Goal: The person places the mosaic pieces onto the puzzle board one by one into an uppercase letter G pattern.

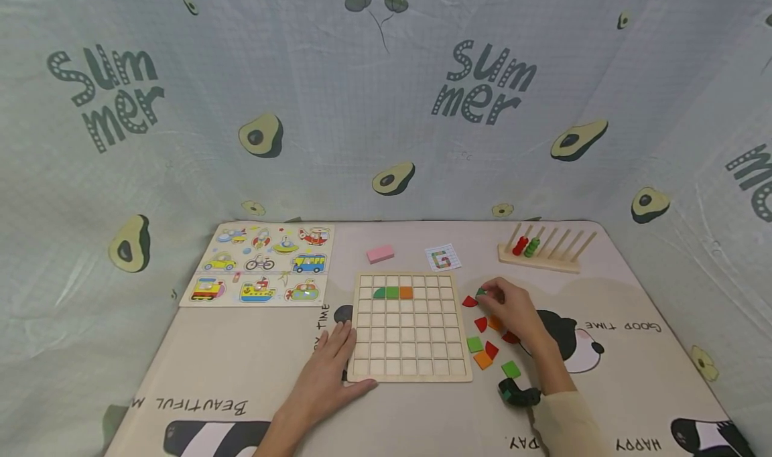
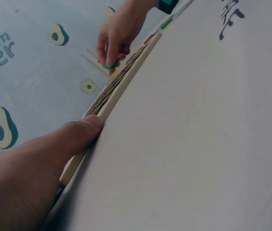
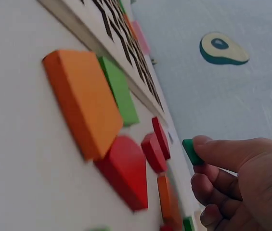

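A wooden grid board lies on the table with a green quarter-round, a green square and an orange square in its second row. My left hand rests flat on the table, its thumb against the board's left edge. My right hand hovers right of the board and pinches a small green tile in its fingertips. Below it lie loose red, orange and green tiles, among them an orange one and a red one.
A vehicle puzzle board sits at the back left. A pink block and a pattern card lie behind the grid board. A wooden peg rack with red and green rings stands at the back right.
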The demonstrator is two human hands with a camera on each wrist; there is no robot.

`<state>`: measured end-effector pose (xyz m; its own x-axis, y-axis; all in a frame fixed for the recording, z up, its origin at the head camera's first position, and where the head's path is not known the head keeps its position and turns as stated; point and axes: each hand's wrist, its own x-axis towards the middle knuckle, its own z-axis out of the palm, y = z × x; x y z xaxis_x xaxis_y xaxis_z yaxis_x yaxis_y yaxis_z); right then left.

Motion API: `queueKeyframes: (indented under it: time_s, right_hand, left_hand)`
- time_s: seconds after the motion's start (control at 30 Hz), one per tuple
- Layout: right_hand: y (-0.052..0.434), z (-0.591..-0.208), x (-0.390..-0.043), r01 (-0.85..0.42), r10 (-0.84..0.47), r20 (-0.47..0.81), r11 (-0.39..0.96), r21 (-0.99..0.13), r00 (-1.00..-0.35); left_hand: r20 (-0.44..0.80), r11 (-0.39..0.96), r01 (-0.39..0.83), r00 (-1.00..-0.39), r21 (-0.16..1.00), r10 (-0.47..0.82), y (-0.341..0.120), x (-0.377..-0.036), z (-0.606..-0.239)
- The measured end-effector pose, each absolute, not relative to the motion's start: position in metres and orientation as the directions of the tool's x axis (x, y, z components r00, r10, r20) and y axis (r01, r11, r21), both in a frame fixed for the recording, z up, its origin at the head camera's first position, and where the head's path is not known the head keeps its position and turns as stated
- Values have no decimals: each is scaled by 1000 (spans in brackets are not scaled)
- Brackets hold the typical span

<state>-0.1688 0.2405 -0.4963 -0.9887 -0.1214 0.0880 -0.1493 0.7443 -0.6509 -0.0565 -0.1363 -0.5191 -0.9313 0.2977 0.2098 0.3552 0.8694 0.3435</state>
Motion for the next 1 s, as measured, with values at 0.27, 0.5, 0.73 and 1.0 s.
queueKeyframes:
  time_s: [0.27,0.5,0.73,1.0]
  right_hand:
    - [214,-490,-183,-171,-162,78,705,-688,-984]
    - [191,-484,-191,-205,-215,81,651,-731,-973]
    - [169,-487,-198,-237,-263,74,670,-703,-962]
    - [150,-495,-199,-259,-317,48,671,-695,-947]
  left_hand:
    - [172,872,340,-939,353,297,-137,-57,-518]
    - [173,874,341,-939,345,298,-137,-57,-517]
    - [176,875,341,-939,344,296,-136,-57,-517]
    - [200,873,353,-933,337,300,-136,-57,-521]
